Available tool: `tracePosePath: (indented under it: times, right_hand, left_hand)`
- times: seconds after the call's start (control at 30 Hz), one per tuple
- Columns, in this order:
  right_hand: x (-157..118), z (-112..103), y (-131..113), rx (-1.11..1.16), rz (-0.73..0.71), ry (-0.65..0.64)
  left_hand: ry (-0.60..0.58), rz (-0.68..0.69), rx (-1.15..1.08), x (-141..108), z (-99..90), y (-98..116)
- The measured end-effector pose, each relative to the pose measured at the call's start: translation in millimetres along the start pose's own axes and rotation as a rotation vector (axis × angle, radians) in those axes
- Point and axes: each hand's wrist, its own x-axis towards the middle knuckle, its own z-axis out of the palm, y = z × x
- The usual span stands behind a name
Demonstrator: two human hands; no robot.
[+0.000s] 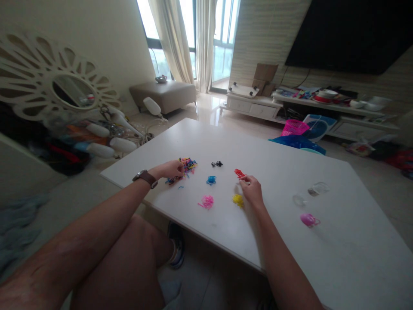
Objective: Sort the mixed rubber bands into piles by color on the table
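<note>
My left hand (173, 169), a watch on its wrist, reaches into a pile of mixed-colour small rubber bands (189, 165). Its fingers are drawn together; whatever lies between them is too small to name. Over the table's middle, the fingertips of my right hand (252, 188) are pinched on red rubber bands (239, 172). Between the hands are separate little heaps: black bands (217, 164), blue bands (211, 180), pink bands (207, 202) and yellow bands (238, 200). One loose blue band (181, 187) lies by the mixed pile.
On the right of the white table (277, 267) stand a clear container (318, 188), a clear round lid-like piece (299, 199) and a small pink cup-like item (309, 220). A lamp with white shades (122, 145) is beyond the left edge. A pink basket (294, 128) stands past the far edge.
</note>
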Motion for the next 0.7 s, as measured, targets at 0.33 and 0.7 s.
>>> tracePosePath:
  times: [0.33,0.7]
  right_hand:
    - [0.2,0.7,0.4,-0.001,-0.003,-0.015]
    - [-0.4,-0.7,-2.8,-0.003,0.001,-0.021]
  left_hand:
    - [0.064,0.054,-0.051,-1.5,1.3,4.6]
    - [-0.003,0.055,-0.182,0.7,3.2,-1.9]
